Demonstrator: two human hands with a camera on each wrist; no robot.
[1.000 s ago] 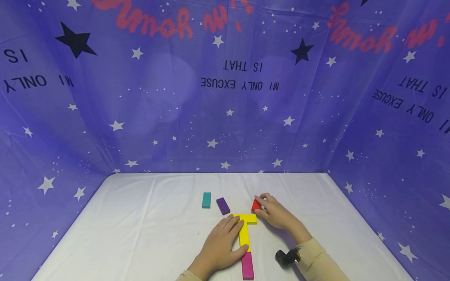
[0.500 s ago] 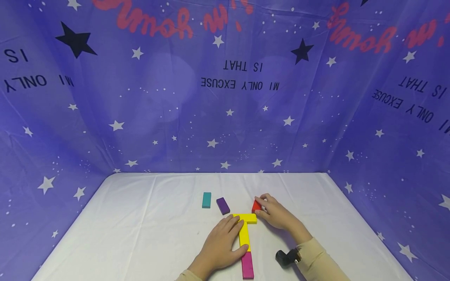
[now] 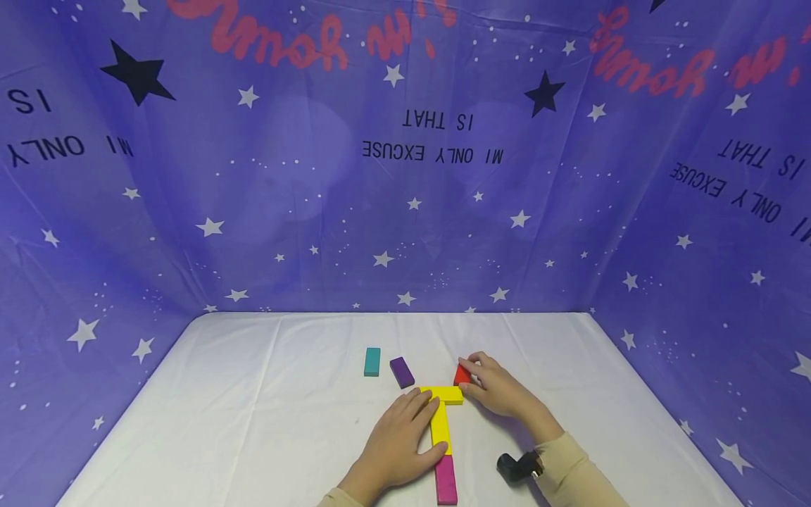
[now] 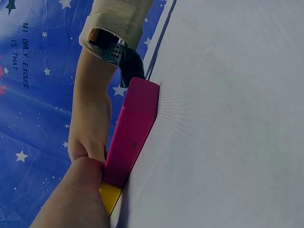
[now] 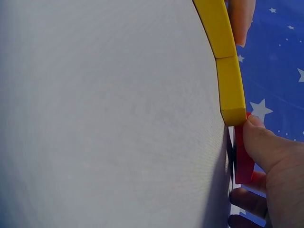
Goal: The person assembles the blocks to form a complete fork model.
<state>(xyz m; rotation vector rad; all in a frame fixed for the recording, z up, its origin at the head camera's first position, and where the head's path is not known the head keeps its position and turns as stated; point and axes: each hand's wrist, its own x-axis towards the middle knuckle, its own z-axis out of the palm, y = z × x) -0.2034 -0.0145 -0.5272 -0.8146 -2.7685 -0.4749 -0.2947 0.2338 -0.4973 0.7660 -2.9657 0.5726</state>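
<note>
Two yellow blocks form a T-like shape: a crosswise yellow block (image 3: 453,396) at the far end and a lengthwise yellow block (image 3: 439,422) below it. A magenta block (image 3: 446,482) continues the line towards the near edge. My left hand (image 3: 397,438) rests on the yellow blocks from the left, fingertips on the crosswise one and thumb near the magenta joint. With thumb and fingers my right hand (image 3: 500,387) pinches a red block (image 3: 462,374), close to the crosswise block's right end. In the right wrist view, the thumb covers part of the red block (image 5: 244,164).
A teal block (image 3: 372,361) and a purple block (image 3: 402,372) lie farther back on the white cloth (image 3: 285,422). A black device (image 3: 516,467) is strapped at the right sleeve. Purple starry fabric (image 3: 405,211) walls the back and sides.
My right hand has shifted slightly towards me with the red block, bringing it a little nearer the crosswise yellow block. The left hand stays where it was.
</note>
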